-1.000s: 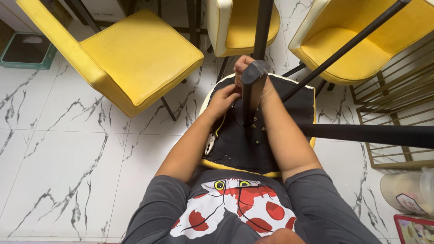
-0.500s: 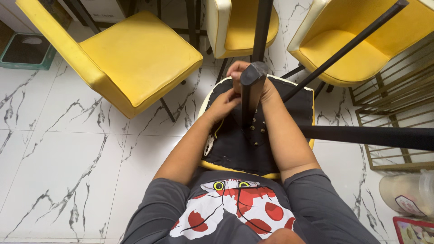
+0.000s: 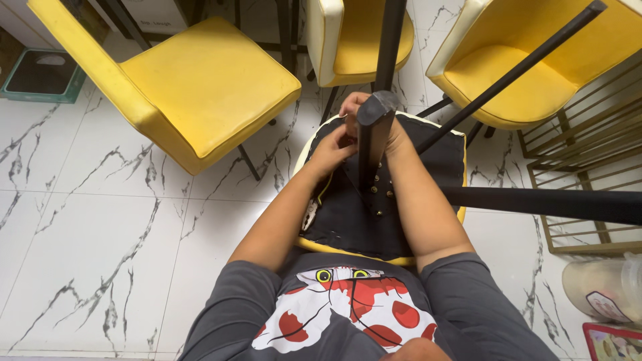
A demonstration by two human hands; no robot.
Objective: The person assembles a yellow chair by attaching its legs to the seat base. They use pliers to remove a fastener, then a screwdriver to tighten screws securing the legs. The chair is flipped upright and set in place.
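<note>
Item one, upturned chair (image 3: 374,200): I see it lying seat-down on the floor (image 3: 100,220) right in front of my lap, its black underside facing up, yellow piping round the rim; small brass studs dot the black panel near the middle; four black legs rise from it, one leg (image 3: 373,137) standing straight up towards me between my forearms, another (image 3: 515,70) slanting off to the upper right, a third (image 3: 542,204) running out flat to the right edge of view.

Item two, left hand (image 3: 332,148): fingers curled, fingertips pressed to the black underside just left of the upright leg; I cannot tell whether it pinches anything.

Item three, right hand (image 3: 358,107): partly hidden behind the top of the upright leg, fingers bent at the far rim of the underside; its grip I cannot tell.

Item four, surroundings: white marble-patterned floor tiles with grey veins; a yellow chair (image 3: 200,93) upright to the left, near the upturned one but apart from it; a second yellow chair (image 3: 358,40) beyond my hands; a third (image 3: 535,73) to the upper right; a gold wire rack (image 3: 582,180) along the right side; a green-framed scale (image 3: 43,77) at the far left; a pale plastic jar (image 3: 602,287) lying at the lower right, a red-edged packet (image 3: 612,342) just below it.
</note>
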